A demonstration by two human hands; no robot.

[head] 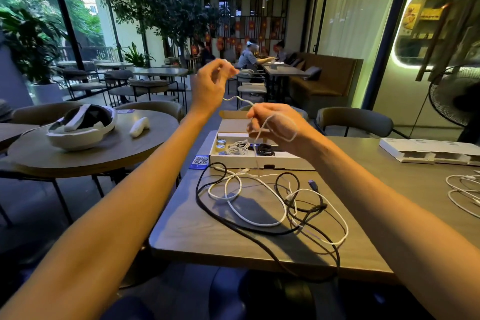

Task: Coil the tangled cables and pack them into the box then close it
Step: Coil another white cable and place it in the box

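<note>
Head view, observer 1: state of the hands?
Observer 2: left hand [211, 86] raised, fingers curled, pinching thin white cable [237, 98]. Right hand [275, 125] lower, gripping the same cable, loops wound round its fingers.
Observer 1: other cables?
Observer 2: one strand drops from right hand to tangle of black and white cables [259, 205] on grey table [389, 190]. Open box [259, 160] just behind tangle, coiled cables [237, 149] inside, lid flap up
</note>
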